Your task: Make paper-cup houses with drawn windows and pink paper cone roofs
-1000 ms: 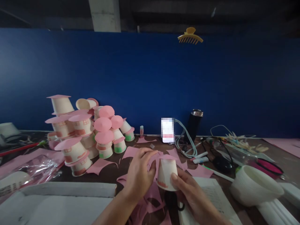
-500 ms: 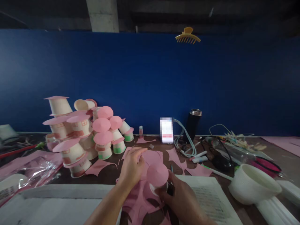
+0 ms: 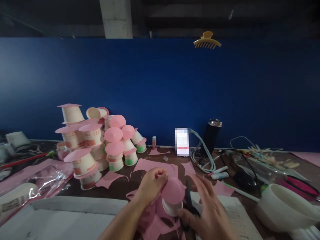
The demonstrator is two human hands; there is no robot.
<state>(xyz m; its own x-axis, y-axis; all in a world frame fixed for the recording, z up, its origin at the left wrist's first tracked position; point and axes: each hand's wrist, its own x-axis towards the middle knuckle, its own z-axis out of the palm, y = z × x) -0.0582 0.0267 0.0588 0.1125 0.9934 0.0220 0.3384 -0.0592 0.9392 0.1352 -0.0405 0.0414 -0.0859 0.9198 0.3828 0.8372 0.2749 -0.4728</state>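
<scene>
A white paper cup [image 3: 172,207] topped by a pink paper cone [image 3: 173,190] stands between my hands on cut pink paper. My left hand [image 3: 153,186] is beside the cone's upper left edge, thumb and fingers closed in a pinch; whatever they hold is not visible. To the cup's right, my right hand [image 3: 210,206] has its fingers apart around black scissors [image 3: 191,201]. Its thumb is by the scissors' handles, close to the cup; I cannot tell whether it touches them.
Stacked cups with pink roofs [image 3: 91,136] rise at the left, behind a white box [image 3: 75,216]. A phone [image 3: 182,141], dark bottle [image 3: 212,136] and coiled cable [image 3: 207,150] stand at the back. Markers [image 3: 220,173] and a white bowl [image 3: 287,206] are at the right.
My right hand has come off the cup and opened over the scissors. My left hand's fingers, stretched out before, have curled into a pinch beside the cone. The view has shifted slightly.
</scene>
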